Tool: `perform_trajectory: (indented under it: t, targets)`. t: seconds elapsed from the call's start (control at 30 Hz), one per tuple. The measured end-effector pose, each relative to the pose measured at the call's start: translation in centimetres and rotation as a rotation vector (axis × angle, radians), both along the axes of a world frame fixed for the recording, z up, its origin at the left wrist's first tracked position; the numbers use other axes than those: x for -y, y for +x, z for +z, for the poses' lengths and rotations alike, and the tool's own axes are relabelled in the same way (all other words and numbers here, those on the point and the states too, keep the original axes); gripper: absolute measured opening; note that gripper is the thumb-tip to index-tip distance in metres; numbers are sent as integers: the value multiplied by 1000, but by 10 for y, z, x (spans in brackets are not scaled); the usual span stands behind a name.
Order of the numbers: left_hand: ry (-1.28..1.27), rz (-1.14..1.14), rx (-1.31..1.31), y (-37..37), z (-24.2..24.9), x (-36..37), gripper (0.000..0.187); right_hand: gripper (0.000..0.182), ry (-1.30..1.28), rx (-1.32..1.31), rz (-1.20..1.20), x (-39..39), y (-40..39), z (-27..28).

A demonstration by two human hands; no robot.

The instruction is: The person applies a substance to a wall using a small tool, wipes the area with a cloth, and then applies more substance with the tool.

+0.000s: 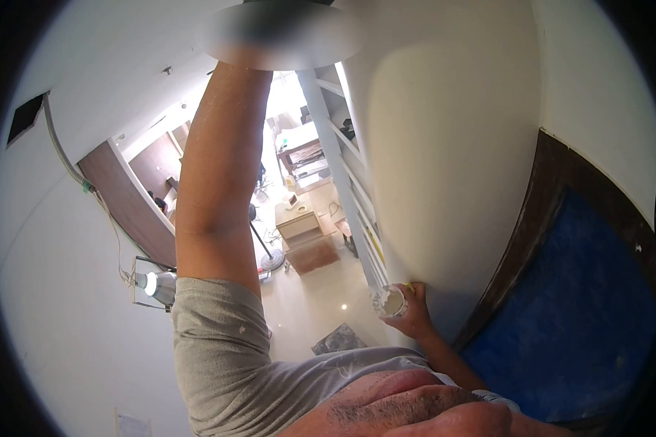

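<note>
My left arm reaches straight up toward the top of the view. A blurred oval covers my left hand (261, 52), so its fingers are hidden, and a dark shape shows just above it. Lower down on the right, my right hand (415, 312) is wrapped around a small round tub (392, 301) smeared with white paste. The tub's open mouth faces me, and a bit of yellow shows by my fingertips. This hand is beside the lower edge of a smooth, pale curved surface (452, 160).
A white frame with slats (346, 167) runs down beside the pale surface. A lit lamp (157, 284) is at the left wall, below a hanging cable (58, 146). Far below are a wooden cabinet (299, 222), a stand fan (271, 258) and a floor. A blue panel (561, 313) is at right.
</note>
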State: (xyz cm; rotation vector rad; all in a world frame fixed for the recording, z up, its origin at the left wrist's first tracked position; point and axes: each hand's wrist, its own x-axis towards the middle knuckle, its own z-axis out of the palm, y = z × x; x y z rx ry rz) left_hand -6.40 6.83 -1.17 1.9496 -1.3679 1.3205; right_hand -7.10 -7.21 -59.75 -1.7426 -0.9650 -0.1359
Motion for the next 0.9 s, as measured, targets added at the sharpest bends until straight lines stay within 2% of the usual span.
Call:
perform_trajectory:
  t: [0.07, 0.27, 0.57, 0.67, 0.9]
  targets:
    - [-12, 55, 13, 0, 1, -1, 15, 81, -1, 3, 0, 0, 0, 1]
    - [-100, -31, -17, -6, -4, -1, 15, 83, -2, 33, 0, 1, 0, 0]
    - [103, -20, 75, 7, 4, -3, 16, 83, -9, 34, 0, 1, -1, 2]
    - [-46, 168, 62, -6, -6, 4, 16, 82, -11, 34, 2, 2, 0, 4]
    - [34, -52, 89, -6, -3, -20, 16, 81, -9, 11, 1, 1, 1, 2]
